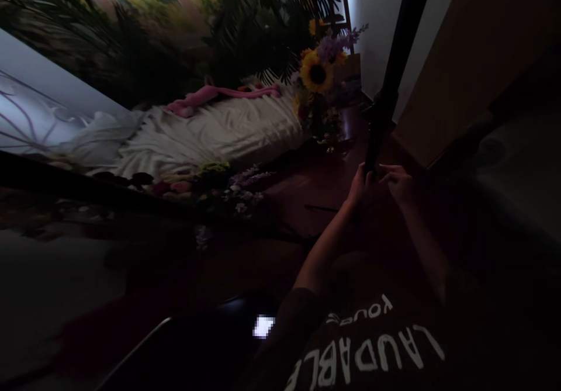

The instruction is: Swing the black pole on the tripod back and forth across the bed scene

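A dark upright pole [388,87] runs from the top edge of the head view down to my hands. My left hand [359,185] is closed around its lower part. My right hand [397,180] is just to the right, its fingers bent and pinched together close to the pole; whatever lies between those fingers is too small and dark to make out. The pole's lower end is lost in shadow below the hands.
A cream cloth [228,128] drapes a low block, with a pink plush toy [197,99] on it. Sunflowers [316,72] and purple flowers stand beyond the pole's left side. A brown panel [456,69] rises at the right. More flowers [241,192] lie nearer.
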### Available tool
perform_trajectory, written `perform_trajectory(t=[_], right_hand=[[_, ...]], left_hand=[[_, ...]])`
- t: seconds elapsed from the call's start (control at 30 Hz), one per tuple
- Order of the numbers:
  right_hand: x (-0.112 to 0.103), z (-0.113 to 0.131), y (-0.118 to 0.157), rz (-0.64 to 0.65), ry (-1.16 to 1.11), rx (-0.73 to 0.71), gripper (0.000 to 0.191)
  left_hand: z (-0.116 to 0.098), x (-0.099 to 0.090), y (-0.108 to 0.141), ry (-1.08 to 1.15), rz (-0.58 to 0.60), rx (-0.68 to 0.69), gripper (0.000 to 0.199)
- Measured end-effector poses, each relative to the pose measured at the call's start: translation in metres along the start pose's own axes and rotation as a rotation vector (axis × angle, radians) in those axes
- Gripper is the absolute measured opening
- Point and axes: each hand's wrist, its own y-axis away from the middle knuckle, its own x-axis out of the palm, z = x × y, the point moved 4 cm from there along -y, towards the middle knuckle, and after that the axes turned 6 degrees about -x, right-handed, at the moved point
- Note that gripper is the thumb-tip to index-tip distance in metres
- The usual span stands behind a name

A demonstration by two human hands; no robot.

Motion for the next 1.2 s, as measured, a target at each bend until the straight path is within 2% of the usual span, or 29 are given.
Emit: perform_trajectory(t=[0.07,0.1,0.13,0.2,0.23,0.3,0.33,0.4,0.53,0.63,0.77,0.9,1.03,1.2], right_hand=[[0.003,0.008,-0.009,-0.086,-0.063,0.057,0.016],[0.007,0.011,-0.015,-0.104,-0.094,0.086,0.017],[0.012,0.014,-0.021,-0.097,-0.115,0.112,0.027],[0.028,0.016,-0.032,-0.002,-0.102,0.162,0.043],[0.037,0.015,-0.037,0.055,-0.066,0.2,0.042],[0.051,0.01,-0.043,0.133,0.033,0.304,0.027],[0.056,0.008,-0.045,0.145,0.075,0.353,0.022],[0.063,0.005,-0.048,0.129,0.096,0.408,0.024],[0.069,0.009,-0.054,0.098,-0.101,0.378,0.037],[0.064,0.017,-0.067,0.044,-0.21,0.356,0.042],[0.049,0.033,-0.091,-0.012,-0.139,0.298,0.042],[0.042,0.044,-0.103,-0.017,-0.098,0.268,0.039],[0.046,0.036,-0.099,0.004,-0.064,0.246,0.037],[0.053,0.011,-0.07,0.061,0.115,0.29,0.037]], left_hand=[[0.002,0.001,0.0,0.007,0.009,-0.009,0.042],[0.004,0.001,-0.001,0.011,0.011,-0.009,0.044],[0.005,0.002,-0.001,0.014,0.01,0.0,0.046],[0.009,0.002,-0.003,0.019,0.003,0.044,0.049],[0.01,0.002,-0.004,0.023,-0.001,0.071,0.052],[0.013,0.002,-0.005,0.03,0.007,0.111,0.057],[0.015,0.003,-0.006,0.032,0.018,0.116,0.06],[0.017,0.003,-0.007,0.03,0.043,0.098,0.064],[0.017,0.003,-0.007,0.007,0.05,0.04,0.063],[0.012,0.003,-0.006,-0.007,0.046,0.019,0.055],[0.007,0.004,-0.003,0.01,0.034,-0.026,0.048],[0.008,0.004,-0.003,0.044,0.022,-0.028,0.047],[0.011,0.005,-0.003,0.013,0.038,-0.037,0.048],[0.009,0.003,-0.005,0.006,0.048,-0.009,0.052]])
